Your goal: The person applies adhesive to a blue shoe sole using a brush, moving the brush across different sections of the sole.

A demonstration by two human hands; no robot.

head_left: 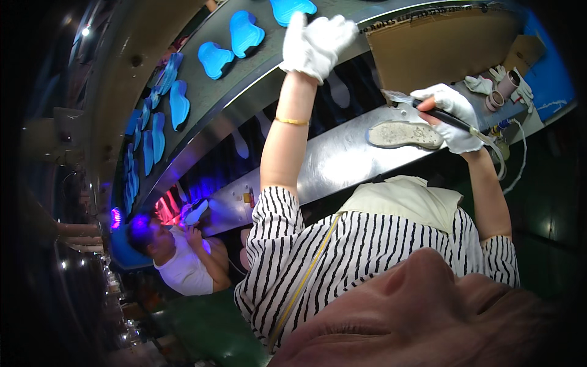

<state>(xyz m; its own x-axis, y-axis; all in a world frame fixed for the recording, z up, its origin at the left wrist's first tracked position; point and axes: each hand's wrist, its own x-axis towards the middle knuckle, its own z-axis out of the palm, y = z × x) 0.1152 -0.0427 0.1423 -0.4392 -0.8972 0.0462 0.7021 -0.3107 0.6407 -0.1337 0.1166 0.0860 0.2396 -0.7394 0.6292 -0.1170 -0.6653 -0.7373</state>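
My left hand, in a white glove, reaches out over the dark conveyor belt. Its thumb stands apart from the fingers beside a bright blue shoe sole at the top edge; whether they touch I cannot tell. My right hand, also gloved but with bare fingertips, is closed round a black-handled brush with pale bristles and a tube trailing from its rear end. Just below the bristles, a greyish-white speckled shoe sole lies flat on the metal ledge.
More blue soles line the belt to the left. A cardboard box stands behind my right hand. Spare gloves and tape rolls lie at the right. A co-worker sits further left, holding a sole.
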